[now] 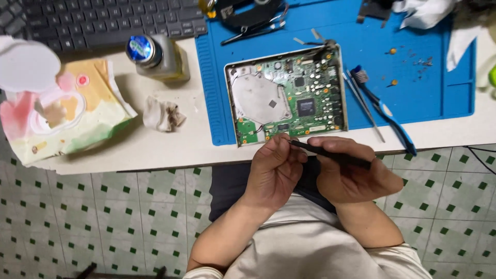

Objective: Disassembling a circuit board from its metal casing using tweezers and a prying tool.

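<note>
White table across the upper half; green-and-white tiled floor below its near edge. Blue work mat covers the table's right part. Dark keyboard at the far left edge.

Soft pack of wipes, pastel print, lid flap open, lies on the table's left end. Circuit board in a pale frame sits on the mat's near-left part, its near edge close to the table's edge; a round metal plate covers its left half, chips and small parts fill its right.

Squat bottle with a blue cap stands between keyboard and board, off the mat. Crumpled, stained tissue lies between the wipes and the mat. Blue-handled brush and metal tweezers lie side by side just right of the board. More tweezers and dark parts at the mat's far edge; white cloth at the far right.

Both hands meet just off the table's near edge, in front of the board's lower rim, above the lap. Right hand curled closed around a thin black tool, held nearly level, tip pointing left. Left hand with fingers bent, thumb and fingertips pinched together on the tool's tip. Forearms converge from the body, elbows tucked. Nothing lies between hands and board.
</note>
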